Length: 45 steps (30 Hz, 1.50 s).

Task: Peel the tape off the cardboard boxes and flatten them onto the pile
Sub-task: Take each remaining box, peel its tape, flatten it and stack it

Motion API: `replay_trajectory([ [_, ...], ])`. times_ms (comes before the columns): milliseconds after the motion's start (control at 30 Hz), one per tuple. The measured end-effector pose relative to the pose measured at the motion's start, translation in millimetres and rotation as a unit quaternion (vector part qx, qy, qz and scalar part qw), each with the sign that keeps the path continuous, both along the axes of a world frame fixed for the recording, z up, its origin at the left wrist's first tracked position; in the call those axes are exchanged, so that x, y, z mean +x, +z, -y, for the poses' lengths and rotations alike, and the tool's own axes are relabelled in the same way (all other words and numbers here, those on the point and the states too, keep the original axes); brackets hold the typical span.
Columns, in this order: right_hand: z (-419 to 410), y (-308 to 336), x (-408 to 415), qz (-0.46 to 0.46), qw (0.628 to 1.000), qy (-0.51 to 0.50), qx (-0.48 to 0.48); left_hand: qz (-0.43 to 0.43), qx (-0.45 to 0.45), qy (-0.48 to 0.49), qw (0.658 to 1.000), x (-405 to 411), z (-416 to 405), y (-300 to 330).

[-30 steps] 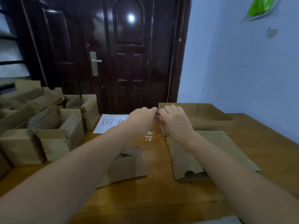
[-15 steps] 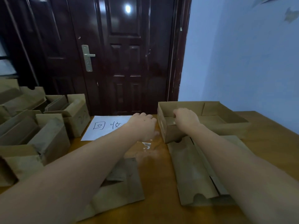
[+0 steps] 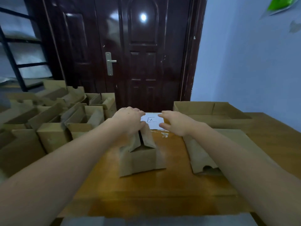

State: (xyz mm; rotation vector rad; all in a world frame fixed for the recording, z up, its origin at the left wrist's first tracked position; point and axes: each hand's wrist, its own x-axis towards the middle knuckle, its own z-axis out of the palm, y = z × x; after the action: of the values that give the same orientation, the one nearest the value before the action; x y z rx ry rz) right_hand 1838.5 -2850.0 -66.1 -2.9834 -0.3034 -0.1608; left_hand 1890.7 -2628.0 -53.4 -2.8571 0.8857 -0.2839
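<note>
A small brown cardboard box (image 3: 143,158) stands on the wooden table (image 3: 154,198) in the middle, its top flaps raised. My left hand (image 3: 130,122) grips the flaps from above, fingers curled over them. My right hand (image 3: 175,123) hovers just right of the box with fingers spread, holding nothing. A pile of flattened cardboard (image 3: 208,149) lies to the right, partly under my right forearm. Scraps of clear tape (image 3: 163,133) lie on the table behind the box.
Several open, unflattened boxes (image 3: 53,121) crowd the table's left side. A wide shallow carton (image 3: 211,115) stands at the back right. A white sheet with writing (image 3: 151,120) lies behind my hands. A dark door (image 3: 138,54) and blue wall stand beyond.
My left hand has brought a box to the middle of the table and grips its flaps. My right hand left the shallow carton and moved left toward the box. The flat cardboard at left is no longer seen.
</note>
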Motion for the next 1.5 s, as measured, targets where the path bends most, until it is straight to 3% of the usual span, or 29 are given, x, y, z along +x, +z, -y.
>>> replay_trajectory([
  [167, -52, 4, -36, -0.023, 0.999, 0.039, 0.023, -0.001, -0.004, 0.009, 1.0, -36, -52, -1],
  [333, -87, -4, -56, -0.065, 0.995, 0.061, 0.037, -0.004, 0.052, -0.031, 0.998, -61, -65, -15],
  [600, -80, -5, -56, -0.122, 0.99, 0.057, 0.049, 0.03, 0.069, -0.029, 0.997, -52, -73, -31],
  [767, -57, 2, -56, -0.175, 0.957, 0.07, 0.219, -0.017, 0.049, -0.019, 0.998, -54, -76, -26],
  [833, -51, 2, -55, -0.171, 0.952, 0.055, 0.247, -0.032, 0.022, -0.029, 0.999, -51, -75, -27],
  [967, -48, -2, -51, -0.084, 0.974, 0.015, 0.21, -0.008, -0.016, -0.049, 0.999, -46, -68, -31],
  [1200, -46, -10, -48, 0.015, 1.0, -0.022, -0.008, 0.095, 0.0, -0.062, 0.994, -52, -59, -35],
  [1267, -44, -11, -51, 0.021, 0.999, -0.025, 0.014, 0.101, -0.009, -0.07, 0.992, -57, -60, -35],
  [1433, -38, -11, -46, -0.028, 0.98, -0.066, 0.186, 0.092, -0.056, -0.121, 0.987, -66, -69, -41],
  [1500, -34, -16, -40, -0.056, 0.982, -0.071, 0.164, 0.088, -0.057, -0.149, 0.983, -70, -70, -44],
])
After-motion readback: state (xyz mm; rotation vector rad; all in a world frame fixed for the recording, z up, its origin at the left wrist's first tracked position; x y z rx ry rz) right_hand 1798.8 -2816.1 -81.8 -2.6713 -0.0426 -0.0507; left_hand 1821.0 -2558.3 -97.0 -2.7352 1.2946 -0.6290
